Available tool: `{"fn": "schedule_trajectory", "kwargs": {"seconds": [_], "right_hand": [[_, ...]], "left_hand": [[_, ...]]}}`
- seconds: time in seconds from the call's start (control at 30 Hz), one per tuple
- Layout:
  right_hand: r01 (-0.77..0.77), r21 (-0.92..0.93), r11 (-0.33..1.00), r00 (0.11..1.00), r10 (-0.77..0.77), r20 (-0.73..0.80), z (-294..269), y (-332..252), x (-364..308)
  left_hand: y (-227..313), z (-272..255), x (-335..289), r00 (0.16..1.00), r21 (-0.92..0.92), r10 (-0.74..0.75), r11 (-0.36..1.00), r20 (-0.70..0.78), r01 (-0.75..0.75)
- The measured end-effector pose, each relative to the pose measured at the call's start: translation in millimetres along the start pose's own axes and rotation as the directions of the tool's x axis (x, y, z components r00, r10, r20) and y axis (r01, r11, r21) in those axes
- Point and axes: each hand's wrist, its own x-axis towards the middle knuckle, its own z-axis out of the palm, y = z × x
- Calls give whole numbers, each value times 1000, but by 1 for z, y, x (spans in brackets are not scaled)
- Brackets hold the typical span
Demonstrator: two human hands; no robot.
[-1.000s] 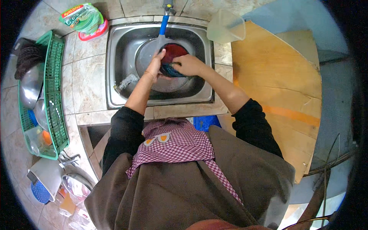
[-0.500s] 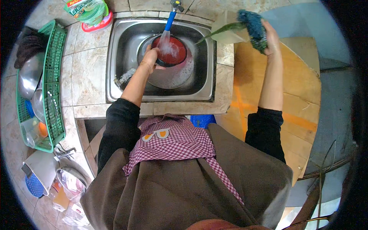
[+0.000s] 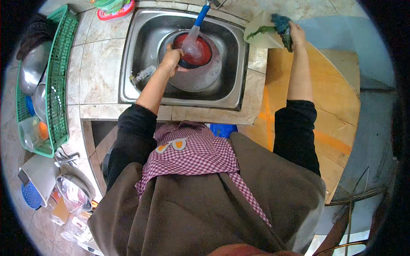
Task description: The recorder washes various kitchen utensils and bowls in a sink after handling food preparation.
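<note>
My left hand [image 3: 172, 59] grips the near left rim of a bowl [image 3: 206, 52], black outside and red inside. The bowl is held in the sink [image 3: 205, 100] over a round metal basin [image 3: 197, 84] of soapy water. A stream from the tap's blue hose [image 3: 202, 16] pours into the bowl. Off to the right, my right hand [image 3: 298, 35] is closed on a crumpled blue-green mesh scrubber [image 3: 282, 26]. It is held at the edge of a pale, translucent container [image 3: 257, 42] beside the sink. A green strand [image 3: 261, 31] trails from the scrubber over that container.
A green basket [image 3: 61, 85] of washed-up dishes, including metal bowls, stands at the left. A red tub [image 3: 116, 11] sits behind the sink's left corner. More utensils lie at the lower left. Brown board [image 3: 311, 89] covers the right side below my right arm.
My right hand has moved slightly up, and the green strand that swung toward the sink now hangs over the pale container. My left hand still holds the bowl under the water. The view has shifted slightly.
</note>
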Motion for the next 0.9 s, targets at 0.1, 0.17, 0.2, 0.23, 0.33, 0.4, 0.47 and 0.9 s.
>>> {"fn": "schedule_trajectory", "kwargs": {"seconds": [0.1, 0.17, 0.2, 0.23, 0.33, 0.4, 0.47, 0.9], "right_hand": [[44, -308, 950, 987, 6, 159, 4, 11, 0], [169, -307, 937, 964, -93, 248, -3, 17, 3], [356, -332, 874, 921, -267, 284, 15, 0, -17], [358, -333, 872, 920, -270, 283, 22, -5, -30], [852, -291, 436, 524, -736, 429, 43, -18, -69], [900, -396, -185, 162, -700, 696, 60, -27, -99], [867, -408, -286, 214, -525, 824, 61, -19, -103], [907, -328, 264, 397, -796, 457, 33, -37, -90]], "left_hand": [[3, 3, -4, 1000, -14, 3, 1000, 4, -3], [-2, 6, 2, 999, -27, 1, 1000, 46, 1], [-4, -3, 3, 999, -52, 8, 999, 40, -6], [-4, -3, 5, 999, -54, 10, 999, 41, -8], [-5, 0, 0, 999, -34, 36, 999, -18, -36], [-2, -2, -7, 999, -34, 32, 999, -16, -33], [-5, 5, -4, 998, -29, 53, 998, -28, -53], [-7, -4, -8, 1000, -163, 9, 987, -23, -13]]}}
